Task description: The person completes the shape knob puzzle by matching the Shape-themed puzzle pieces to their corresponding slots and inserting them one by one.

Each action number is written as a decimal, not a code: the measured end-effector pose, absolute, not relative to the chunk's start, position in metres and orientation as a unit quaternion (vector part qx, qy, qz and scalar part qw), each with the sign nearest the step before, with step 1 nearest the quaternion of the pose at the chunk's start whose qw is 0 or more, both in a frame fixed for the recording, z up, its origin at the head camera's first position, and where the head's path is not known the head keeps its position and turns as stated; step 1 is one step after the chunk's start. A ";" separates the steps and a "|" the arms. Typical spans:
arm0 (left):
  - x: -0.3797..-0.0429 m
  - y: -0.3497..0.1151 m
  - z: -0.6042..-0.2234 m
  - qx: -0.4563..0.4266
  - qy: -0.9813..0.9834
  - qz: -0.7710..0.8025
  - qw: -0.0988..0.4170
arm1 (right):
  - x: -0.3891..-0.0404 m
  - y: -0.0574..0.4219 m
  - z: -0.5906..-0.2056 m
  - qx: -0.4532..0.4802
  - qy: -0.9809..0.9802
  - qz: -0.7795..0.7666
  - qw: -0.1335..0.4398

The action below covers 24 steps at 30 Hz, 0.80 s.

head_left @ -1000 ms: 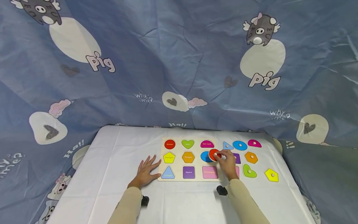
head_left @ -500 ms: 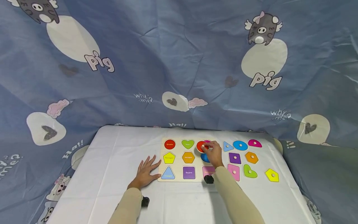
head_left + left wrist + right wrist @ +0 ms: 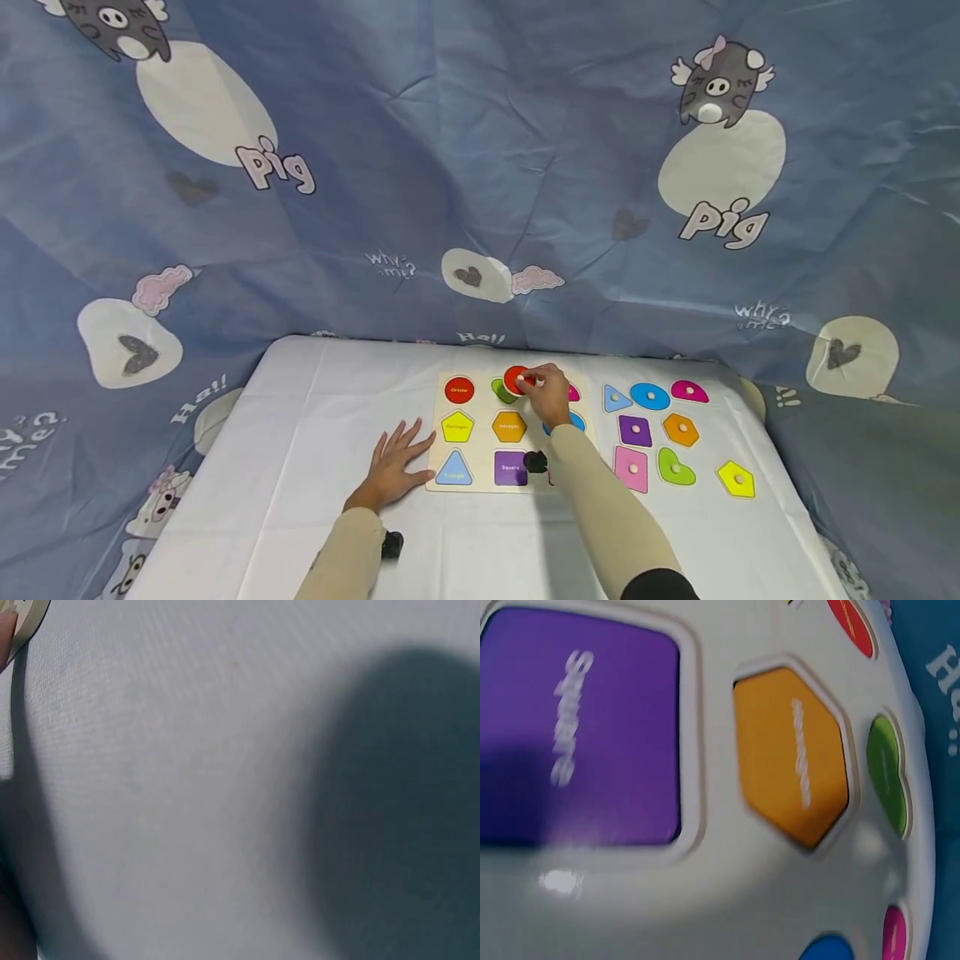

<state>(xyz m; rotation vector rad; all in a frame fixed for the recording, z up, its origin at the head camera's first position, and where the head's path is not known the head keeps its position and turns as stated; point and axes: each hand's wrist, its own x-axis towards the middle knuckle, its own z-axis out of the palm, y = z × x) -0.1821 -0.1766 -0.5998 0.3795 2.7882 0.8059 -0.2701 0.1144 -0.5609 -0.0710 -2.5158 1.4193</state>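
Between thumb and fingers my right hand (image 3: 550, 395) pinches the knob of a red round puzzle piece (image 3: 516, 380). That piece is over the pale puzzle board (image 3: 483, 482), partly covering the green heart recess (image 3: 504, 392). To its left lies the red circle recess (image 3: 460, 390), marked with a word. My left hand (image 3: 392, 468) lies spread with straight fingers at the board's left edge, its fingertips touching it. The right wrist view shows the purple square recess (image 3: 585, 727) and orange hexagon recess (image 3: 793, 754); neither the right hand nor the red piece shows there.
Right of the board lie several loose knobbed pieces, among them a blue oval (image 3: 649, 397), a purple square (image 3: 635, 431), a green heart (image 3: 677, 467) and a yellow pentagon (image 3: 737, 479). A white cloth (image 3: 337, 400) covers the table; a blue patterned curtain (image 3: 480, 167) hangs behind.
My right hand has carried the red round piece leftward across the board, from above the blue oval recess to the green heart recess. The left hand has stayed in place.
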 end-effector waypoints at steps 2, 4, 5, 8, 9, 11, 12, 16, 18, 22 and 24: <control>-0.182 -0.177 -0.599 0.123 0.949 0.270 0.109 | -0.275 0.107 -0.560 -0.024 -0.868 0.483 0.117; -0.182 -0.176 -0.599 0.119 0.948 0.274 0.110 | -0.279 0.100 -0.559 -0.025 -0.871 0.479 0.106; -0.182 -0.176 -0.599 0.116 0.948 0.274 0.112 | -0.280 0.097 -0.559 -0.027 -0.873 0.477 0.100; -0.182 -0.176 -0.600 0.113 0.947 0.278 0.115 | -0.283 0.086 -0.559 -0.025 -0.873 0.480 0.087; -0.181 -0.176 -0.600 0.114 0.947 0.278 0.113 | -0.283 0.081 -0.561 -0.027 -0.872 0.482 0.082; -0.182 -0.177 -0.602 0.115 0.949 0.273 0.111 | -0.285 0.073 -0.563 -0.028 -0.873 0.481 0.078; -0.182 -0.177 -0.602 0.116 0.949 0.272 0.110 | -0.286 0.068 -0.565 -0.029 -0.874 0.479 0.076; -0.183 -0.179 -0.603 0.116 0.950 0.268 0.107 | -0.289 0.051 -0.572 -0.041 -0.882 0.464 0.069; -0.183 -0.180 -0.603 0.118 0.950 0.269 0.109 | -0.289 0.044 -0.574 -0.045 -0.883 0.462 0.068; -0.180 -0.180 -0.603 0.123 0.948 0.274 0.106 | -0.291 0.034 -0.577 -0.040 -0.880 0.468 0.071; -0.180 -0.180 -0.604 0.122 0.947 0.278 0.103 | -0.292 0.030 -0.580 -0.033 -0.884 0.460 0.077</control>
